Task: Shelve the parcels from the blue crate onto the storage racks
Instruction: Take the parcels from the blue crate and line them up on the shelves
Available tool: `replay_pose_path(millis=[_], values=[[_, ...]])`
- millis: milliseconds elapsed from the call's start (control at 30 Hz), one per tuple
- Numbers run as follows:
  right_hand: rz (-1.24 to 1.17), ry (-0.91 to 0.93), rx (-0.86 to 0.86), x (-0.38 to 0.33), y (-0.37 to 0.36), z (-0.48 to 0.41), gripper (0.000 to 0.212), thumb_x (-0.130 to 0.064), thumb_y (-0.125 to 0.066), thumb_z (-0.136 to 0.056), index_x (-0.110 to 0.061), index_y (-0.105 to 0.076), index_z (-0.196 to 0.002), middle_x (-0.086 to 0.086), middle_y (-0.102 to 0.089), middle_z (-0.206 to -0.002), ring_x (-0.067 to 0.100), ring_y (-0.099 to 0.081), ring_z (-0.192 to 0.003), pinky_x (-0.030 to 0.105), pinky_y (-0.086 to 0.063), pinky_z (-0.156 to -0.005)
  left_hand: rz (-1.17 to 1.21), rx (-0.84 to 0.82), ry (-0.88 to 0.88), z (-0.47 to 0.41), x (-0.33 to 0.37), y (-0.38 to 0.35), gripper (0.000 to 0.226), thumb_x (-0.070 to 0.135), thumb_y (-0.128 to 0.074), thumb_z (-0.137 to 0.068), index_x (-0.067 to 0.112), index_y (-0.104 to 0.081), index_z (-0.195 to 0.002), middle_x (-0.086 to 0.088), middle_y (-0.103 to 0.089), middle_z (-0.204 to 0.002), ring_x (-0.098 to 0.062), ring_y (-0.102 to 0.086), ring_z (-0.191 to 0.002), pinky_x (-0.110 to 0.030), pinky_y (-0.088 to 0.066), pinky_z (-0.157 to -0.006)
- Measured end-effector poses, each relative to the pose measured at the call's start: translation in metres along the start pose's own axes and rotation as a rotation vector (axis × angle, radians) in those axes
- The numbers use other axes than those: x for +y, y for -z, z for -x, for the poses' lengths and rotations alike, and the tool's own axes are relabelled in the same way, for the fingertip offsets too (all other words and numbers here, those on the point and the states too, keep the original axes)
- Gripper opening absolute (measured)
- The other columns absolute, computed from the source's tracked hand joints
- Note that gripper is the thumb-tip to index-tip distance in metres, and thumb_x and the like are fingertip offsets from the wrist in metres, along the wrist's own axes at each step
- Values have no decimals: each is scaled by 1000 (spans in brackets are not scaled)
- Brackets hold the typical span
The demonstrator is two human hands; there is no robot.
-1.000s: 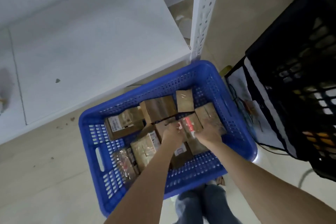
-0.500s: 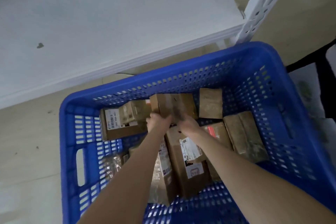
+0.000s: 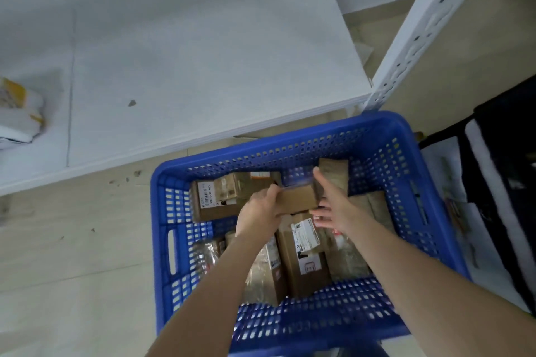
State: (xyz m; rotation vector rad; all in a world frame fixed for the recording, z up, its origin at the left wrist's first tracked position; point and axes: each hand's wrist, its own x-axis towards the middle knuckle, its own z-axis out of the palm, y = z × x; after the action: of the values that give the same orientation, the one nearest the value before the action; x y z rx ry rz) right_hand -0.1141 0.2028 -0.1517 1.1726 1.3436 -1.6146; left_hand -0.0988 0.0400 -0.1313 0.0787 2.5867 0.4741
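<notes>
A blue crate [image 3: 162, 211] stands on the floor in front of a low white rack shelf [image 3: 188, 61]. Several brown parcels lie inside it, among them a labelled box [image 3: 213, 201] at the left and a long labelled box [image 3: 304, 252] nearer me. My left hand [image 3: 256, 213] grips the left end of a small brown cardboard box [image 3: 297, 199] raised above the others. At that box's right end is my right hand [image 3: 333, 206], thumb up and fingers straight beneath it.
A perforated white rack post [image 3: 420, 26] rises by the crate's far right corner. One white and yellow parcel [image 3: 17, 116] lies on the shelf at far left. A black crate with a dark bag [image 3: 504, 182] stands close on the right. Beige floor lies to the left.
Both hands moved from the middle parcels to the small box at the back of the crate and raised it. The camera view also shifted.
</notes>
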Motion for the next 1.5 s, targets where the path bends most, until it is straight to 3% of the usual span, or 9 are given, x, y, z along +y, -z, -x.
replay_pose_path(millis=[133, 267, 400, 467, 633, 833, 1000, 1133, 1500], values=[[-138, -44, -44, -14, -9, 89, 40, -34, -70, -83, -8, -58, -111, 18, -61, -110, 28, -61, -97, 37, -56, -70, -69, 60, -178, 55, 10, 62, 51, 14, -61, -85, 24, -42, -131, 8, -42, -138, -13, -39, -129, -29, -46, -98], [-174, -8, -86, -25, -17, 172, 34, -15, -68, -84, -5, -59, -116, 16, -65, -105, 29, -63, -97, 39, -56, -77, -82, 5, -163, 103, 18, 123, 71, 9, -61, -86, 30, -25, -143, 9, -21, -150, -17, -44, -126, -27, -48, -95], [-169, 74, -126, -36, -24, 251, 39, -3, -67, -83, -9, -54, -120, 12, -67, -102, 25, -65, -90, 36, -56, -63, 279, 9, 150, 139, 46, 196, 48, 6, -36, -96, 27, -40, -139, -2, -50, -130, -22, -59, -100, -28, -51, -72], [-134, 141, -157, -41, -26, 283, 51, 1, -69, -78, -15, -52, -124, 12, -67, -109, 27, -64, -97, 37, -54, -66, 426, 46, 226, 152, 57, 230, 41, 13, -29, -99, 23, -49, -133, -5, -58, -126, -24, -57, -106, -31, -50, -85], [-76, 282, -256, -59, -37, 366, 57, 6, -68, -76, -22, -54, -123, 8, -66, -114, 29, -59, -107, 43, -51, -82, 515, 22, 238, 197, 85, 301, 49, 26, -45, -98, 7, -35, -142, -12, -50, -138, -29, -49, -124, -36, -39, -103], [-36, 422, -324, -77, -35, 459, 54, 9, -64, -80, -21, -55, -124, 7, -70, -110, 26, -63, -102, 37, -52, -72, 655, 88, 208, 260, 108, 361, 47, 30, -52, -94, 7, -47, -135, -10, -57, -131, -28, -55, -116, -46, -45, -101], [146, 555, -285, -85, -29, 527, 46, -3, -68, -84, -28, -55, -120, 4, -70, -106, 27, -64, -103, 47, -50, -94, 745, 180, 148, 309, 129, 398, 39, 23, -56, -94, 5, -51, -128, -11, -60, -126, -29, -58, -113, -48, -47, -98], [265, 627, -234, -88, -32, 565, 48, -19, -71, -85, -27, -54, -129, 0, -70, -107, 23, -65, -98, 46, -51, -91, 733, 273, 108, 337, 136, 424, 40, 21, -58, -92, 6, -49, -128, -12, -58, -125, -31, -57, -113, -49, -49, -95], [309, 765, -175, -93, -91, 631, 54, -14, -62, -91, -24, -44, -141, -2, -63, -103, 18, -61, -87, 38, -49, -80, 760, 277, 41, 381, 102, 488, 32, 19, -42, -99, 3, -49, -126, -13, -57, -125, -27, -56, -105, -44, -52, -89]])
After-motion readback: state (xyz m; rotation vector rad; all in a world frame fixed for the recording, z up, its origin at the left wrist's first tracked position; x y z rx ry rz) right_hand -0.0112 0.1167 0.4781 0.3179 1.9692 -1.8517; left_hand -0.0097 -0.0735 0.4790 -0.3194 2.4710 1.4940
